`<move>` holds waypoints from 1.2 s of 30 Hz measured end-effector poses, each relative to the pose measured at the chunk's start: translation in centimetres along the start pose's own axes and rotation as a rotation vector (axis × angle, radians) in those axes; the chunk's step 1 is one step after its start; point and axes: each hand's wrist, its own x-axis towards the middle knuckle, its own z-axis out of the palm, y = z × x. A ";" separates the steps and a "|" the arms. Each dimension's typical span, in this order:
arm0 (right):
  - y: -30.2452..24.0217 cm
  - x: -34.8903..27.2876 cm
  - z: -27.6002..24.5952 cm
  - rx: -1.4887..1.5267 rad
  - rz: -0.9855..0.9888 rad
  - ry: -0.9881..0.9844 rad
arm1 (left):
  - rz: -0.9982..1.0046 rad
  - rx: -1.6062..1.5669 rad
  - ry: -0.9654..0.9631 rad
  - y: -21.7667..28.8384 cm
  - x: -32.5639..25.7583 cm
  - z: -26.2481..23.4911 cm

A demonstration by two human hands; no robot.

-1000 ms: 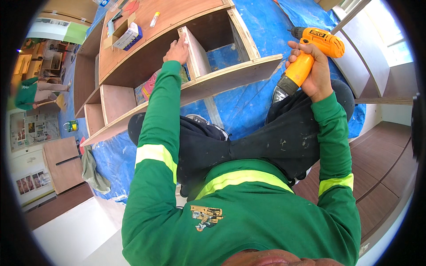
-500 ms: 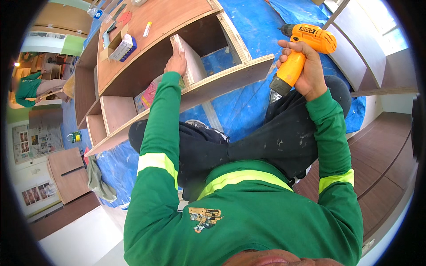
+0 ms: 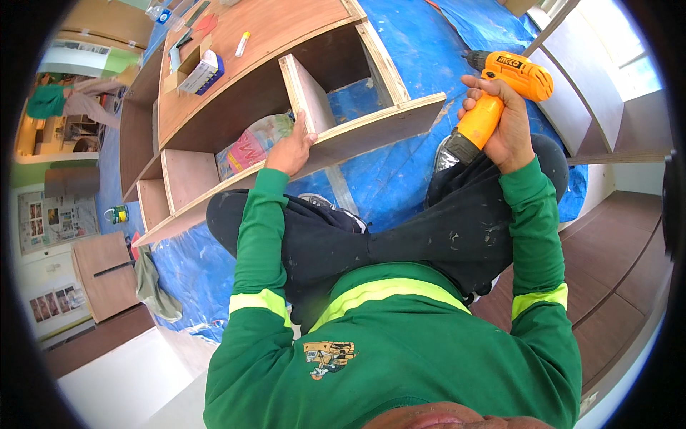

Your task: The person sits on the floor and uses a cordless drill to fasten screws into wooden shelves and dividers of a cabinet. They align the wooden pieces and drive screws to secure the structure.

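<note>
While the right hand [image 3: 506,130] wraps its fingers firmly round the grip of an orange cordless drill [image 3: 519,71], the tool sits raised above the person's right knee, its dark chuck pointing left and its black battery base slanting down toward a shoe. The drill is well apart from the plywood cabinet frame [image 3: 379,123], which lies ahead and to the left.

At the frame's near board, the left hand [image 3: 287,151] rests by the lower end of the upright divider [image 3: 312,93], forefinger stretched up and thumb set apart from it; whether the fingers grip the wood or merely lie against it, I cannot tell. Just beside that hand, a plastic bag [image 3: 259,141] with pink print fills part of the compartment left of the divider.

On the broad panel behind stand a blue-and-white carton [image 3: 207,71] with open brown flaps and, near it, a yellow-capped tube [image 3: 244,44]. Past the panel's far left corner lies a clear bottle [image 3: 158,14].

Blue sheeting [image 3: 411,50] covers the floor around the frame. Farther left are a drab cloth [image 3: 155,287], a green-and-yellow tin [image 3: 116,214] and a co-worker [image 3: 46,101] in a green top.
</note>
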 end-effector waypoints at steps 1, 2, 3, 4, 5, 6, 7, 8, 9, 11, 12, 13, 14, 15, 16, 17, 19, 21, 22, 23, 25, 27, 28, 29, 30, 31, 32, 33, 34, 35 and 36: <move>0.1 0.1 0.1 -0.001 0.002 -0.001 | 0.025 -0.015 -0.006 -0.5 0.2 -0.2; 0.1 0.2 0.3 -0.002 0.013 0.003 | 0.045 -0.030 -0.005 -0.9 0.3 -0.3; 0.2 0.3 0.4 -0.004 0.024 0.006 | 0.066 -0.046 -0.005 -1.3 0.3 -0.4; 0.3 0.4 0.5 -0.006 0.035 0.010 | 0.086 -0.061 -0.005 -1.7 0.4 -0.5; 0.4 0.5 0.5 -0.013 0.036 0.007 | 0.073 -0.061 -0.012 -1.6 0.3 -0.7; 0.6 0.6 0.5 -0.020 0.036 0.004 | 0.059 -0.061 -0.020 -1.3 0.3 -0.7; 0.7 0.7 0.5 -0.026 0.037 0.000 | 0.046 -0.061 -0.028 -1.0 0.3 -0.8; 0.8 0.7 0.6 -0.031 0.047 -0.006 | 0.057 -0.066 -0.019 -1.2 0.3 -0.6; 1.0 0.8 0.7 -0.048 0.055 -0.009 | 0.067 -0.070 -0.009 -1.4 0.3 -0.5; 1.5 0.9 0.9 -0.081 0.068 -0.014 | 0.074 -0.063 -0.002 -1.6 0.4 -0.3; 1.7 0.9 0.9 -0.102 0.074 -0.012 | 0.071 -0.052 -0.004 -1.6 0.6 -0.3; 1.9 1.0 1.0 -0.121 0.089 -0.009 | 0.067 -0.041 -0.007 -1.6 0.6 -0.2; 2.1 0.9 1.2 -0.137 0.103 -0.005 | 0.087 -0.030 0.016 -1.8 0.7 -0.1; 2.3 1.0 1.4 -0.153 0.116 0.000 | 0.107 -0.019 0.039 -1.9 0.7 0.1; 2.6 1.0 1.6 -0.173 0.126 -0.002 | 0.127 -0.007 0.061 -2.1 0.6 0.2; 2.9 1.2 1.5 -0.187 0.137 -0.007 | 0.126 -0.014 0.059 -2.0 0.6 0.3; 3.5 1.5 1.4 -0.214 0.160 -0.015 | 0.126 -0.026 0.056 -1.9 0.7 0.3; 4.1 1.3 1.9 -0.269 0.183 -0.022 | 0.123 -0.030 0.051 -1.9 0.6 0.2; 4.5 1.2 2.0 -0.297 0.196 -0.027 | 0.122 -0.032 0.048 -1.9 0.6 0.2; 4.8 1.2 2.1 -0.324 0.208 -0.032 | 0.120 -0.034 0.049 -1.8 0.6 0.2; 5.6 1.0 2.6 -0.369 0.203 -0.037 | 0.117 -0.038 0.051 -1.7 0.5 0.2; 6.2 0.3 3.6 -0.451 0.173 -0.021 | 0.109 -0.032 0.047 -1.7 0.6 0.3; 6.5 0.4 3.4 -0.484 0.181 -0.062 | 0.105 -0.030 0.045 -1.7 0.6 0.3; 6.6 0.3 3.5 -0.509 0.186 -0.071 | 0.108 -0.029 0.048 -1.7 0.6 0.3; 6.8 0.0 3.7 -0.533 0.190 -0.080 | 0.111 -0.029 0.051 -1.7 0.5 0.3; 7.0 -0.1 3.8 -0.558 0.194 -0.089 | 0.114 -0.029 0.054 -1.7 0.5 0.3; 7.1 -0.1 3.9 -0.552 0.199 -0.095 | 0.121 -0.032 0.060 -1.9 0.5 0.5; 7.3 -0.1 3.9 -0.546 0.204 -0.100 | 0.129 -0.036 0.067 -2.2 0.5 0.6; 7.4 -0.2 3.9 -0.540 0.208 -0.106 | 0.136 -0.039 0.073 -2.4 0.5 0.7; 7.3 -0.2 3.8 -0.544 0.221 -0.097 | 0.127 -0.047 0.055 -2.0 0.5 0.4; 7.2 -0.2 3.6 -0.548 0.234 -0.088 | 0.119 -0.055 0.036 -1.6 0.4 0.0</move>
